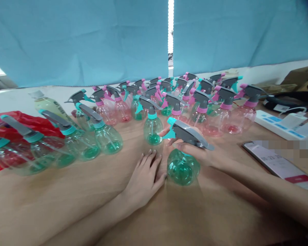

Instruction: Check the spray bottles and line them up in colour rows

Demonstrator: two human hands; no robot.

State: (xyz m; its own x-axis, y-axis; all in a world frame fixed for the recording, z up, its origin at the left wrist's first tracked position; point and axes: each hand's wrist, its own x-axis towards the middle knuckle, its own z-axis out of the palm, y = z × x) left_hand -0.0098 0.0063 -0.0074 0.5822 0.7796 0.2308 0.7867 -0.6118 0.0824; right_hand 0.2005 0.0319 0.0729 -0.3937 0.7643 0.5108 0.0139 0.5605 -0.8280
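Observation:
A clear green spray bottle (183, 169) with a grey and teal trigger head is in the grip of my right hand (195, 150), whose fingers wrap round its neck below the head. The bottle leans slightly. Just left of it, my left hand (148, 171) lies flat on the table, palm down with fingers spread, holding nothing. Its thumb comes close to the bottle's side; whether they touch I cannot tell. Another green spray bottle (153, 131) stands upright beyond my left fingertips.
Several green spray bottles (109, 138) line the left side, by a red plastic bag (17, 118) and a pale yellow bottle (50, 107). Several pink bottles (242, 118) crowd the back. At right are a white power strip (274, 124) and a phone (272, 160). A blue curtain (79, 41) hangs behind.

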